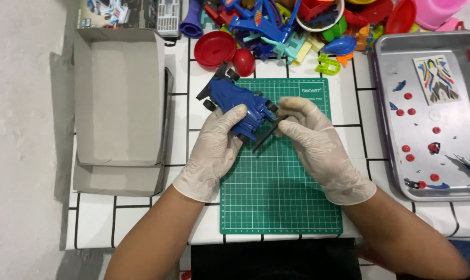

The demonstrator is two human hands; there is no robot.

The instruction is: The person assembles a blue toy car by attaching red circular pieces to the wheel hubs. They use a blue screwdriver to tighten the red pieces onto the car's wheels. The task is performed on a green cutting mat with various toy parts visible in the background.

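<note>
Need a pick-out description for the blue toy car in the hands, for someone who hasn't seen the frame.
Start at the green cutting mat in the middle of the white tiled table. Over its upper left corner, the gloved left hand grips a blue toy car with small black wheels, while the right hand holds a black strip at its near end. Unlike the mixed toys heaped behind, it is held, not lying in the pile.

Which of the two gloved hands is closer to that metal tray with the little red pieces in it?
The right hand. It sits over the green cutting mat just beside the metal tray, while the left hand, holding the blue toy car, is farther off.
</note>
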